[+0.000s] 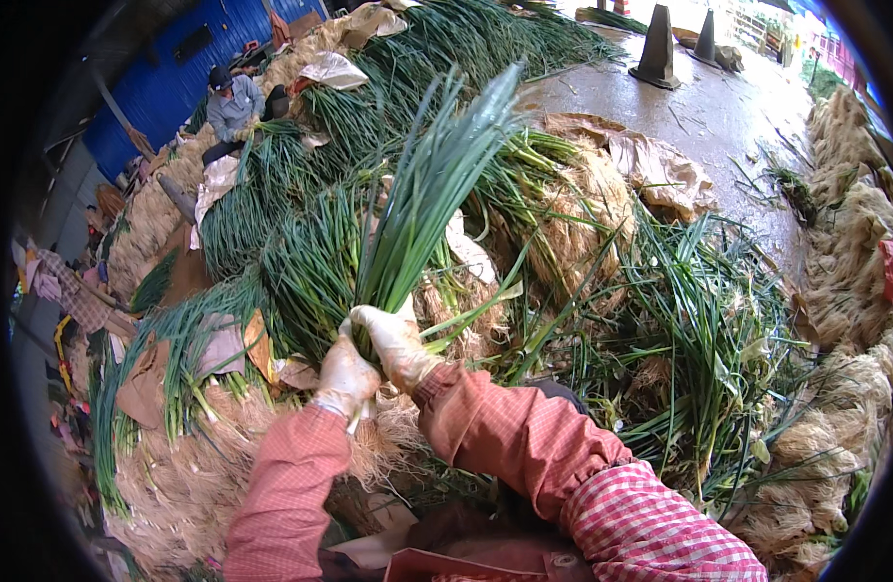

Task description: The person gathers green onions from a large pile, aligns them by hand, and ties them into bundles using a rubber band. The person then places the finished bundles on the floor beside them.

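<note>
Both hands wear off-white gloves and clasp one bundle of green onions round its lower stalks. My left hand is on the near left side of the bundle. My right hand wraps it from the right, just above. Long green leaves fan up and away from me, tilted to the right. Pale stringy roots hang below my hands. Just left of the bundle lie more green onions, their leaves against it. The fingers' far sides are hidden.
A root-out stack of green onions lies at left, another pile ahead right. Loose leaves cover the ground at right, beside a long row of roots. A person sits far left. Traffic cones stand on wet concrete.
</note>
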`<state>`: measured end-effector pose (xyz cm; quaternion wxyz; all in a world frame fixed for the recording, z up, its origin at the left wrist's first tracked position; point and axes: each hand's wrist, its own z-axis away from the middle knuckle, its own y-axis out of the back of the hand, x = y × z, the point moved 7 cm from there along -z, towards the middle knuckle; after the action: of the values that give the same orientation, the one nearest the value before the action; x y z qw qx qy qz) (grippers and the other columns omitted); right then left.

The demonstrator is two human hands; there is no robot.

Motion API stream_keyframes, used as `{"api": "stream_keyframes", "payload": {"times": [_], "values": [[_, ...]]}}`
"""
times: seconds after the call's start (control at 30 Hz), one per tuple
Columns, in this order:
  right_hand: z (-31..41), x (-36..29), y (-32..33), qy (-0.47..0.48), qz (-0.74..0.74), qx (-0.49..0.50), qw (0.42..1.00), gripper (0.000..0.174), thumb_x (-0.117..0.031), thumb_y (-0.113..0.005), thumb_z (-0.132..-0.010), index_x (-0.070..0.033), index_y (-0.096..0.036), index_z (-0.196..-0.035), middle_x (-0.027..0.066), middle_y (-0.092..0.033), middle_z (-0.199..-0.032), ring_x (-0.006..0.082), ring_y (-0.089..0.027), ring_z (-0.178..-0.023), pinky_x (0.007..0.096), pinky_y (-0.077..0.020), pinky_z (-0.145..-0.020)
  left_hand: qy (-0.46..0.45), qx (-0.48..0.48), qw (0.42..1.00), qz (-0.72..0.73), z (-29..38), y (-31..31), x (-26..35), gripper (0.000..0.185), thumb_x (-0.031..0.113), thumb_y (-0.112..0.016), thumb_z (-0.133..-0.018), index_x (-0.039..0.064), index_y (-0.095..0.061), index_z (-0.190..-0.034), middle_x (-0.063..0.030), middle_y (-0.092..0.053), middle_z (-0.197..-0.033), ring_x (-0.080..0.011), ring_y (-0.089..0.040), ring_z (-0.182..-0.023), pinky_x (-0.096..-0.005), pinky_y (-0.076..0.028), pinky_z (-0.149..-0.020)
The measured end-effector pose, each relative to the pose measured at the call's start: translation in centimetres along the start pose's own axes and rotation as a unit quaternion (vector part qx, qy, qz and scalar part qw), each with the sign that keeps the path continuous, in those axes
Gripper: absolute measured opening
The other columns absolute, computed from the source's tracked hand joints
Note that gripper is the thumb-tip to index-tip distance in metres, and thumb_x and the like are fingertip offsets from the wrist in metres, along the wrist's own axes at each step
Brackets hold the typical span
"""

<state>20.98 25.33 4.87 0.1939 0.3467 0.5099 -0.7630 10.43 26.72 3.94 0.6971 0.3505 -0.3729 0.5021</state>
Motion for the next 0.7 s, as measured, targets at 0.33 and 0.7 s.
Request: {"api": "stream_keyframes", "payload": {"times": [0.33,0.7], "values": [[-3.6,-6.2,3.6,0.005,-0.123,-0.024,0.992,0.021,-0.027,-0.063,-0.089,-0.009,-0.062,-0.100,0.0050,-0.063,-0.092,0.0218,-0.060,-0.082,0.0423,-0.0491,-0.086,-0.168,0.131,0.838,-0.503,9.9,9.0,5.2,0.046,-0.007,-0.054,-0.078,0.005,-0.050,-0.122,-0.0092,-0.059,-0.094,-0.0183,-0.059,-0.072,-0.0320,-0.054,-0.053],[-7.5,-23.2,33.4,0.174,-0.047,0.144,0.973,0.032,-0.029,-0.055,-0.094,-0.009,-0.055,-0.119,0.0106,-0.066,-0.096,0.0220,-0.059,-0.076,0.0388,-0.0503,-0.075,-0.307,0.306,0.696,-0.572,25.5,34.8,6.0,0.033,0.004,-0.068,-0.071,0.001,-0.064,-0.104,-0.0188,-0.066,-0.078,-0.0383,-0.066,-0.076,-0.0426,-0.051,-0.066]]}}
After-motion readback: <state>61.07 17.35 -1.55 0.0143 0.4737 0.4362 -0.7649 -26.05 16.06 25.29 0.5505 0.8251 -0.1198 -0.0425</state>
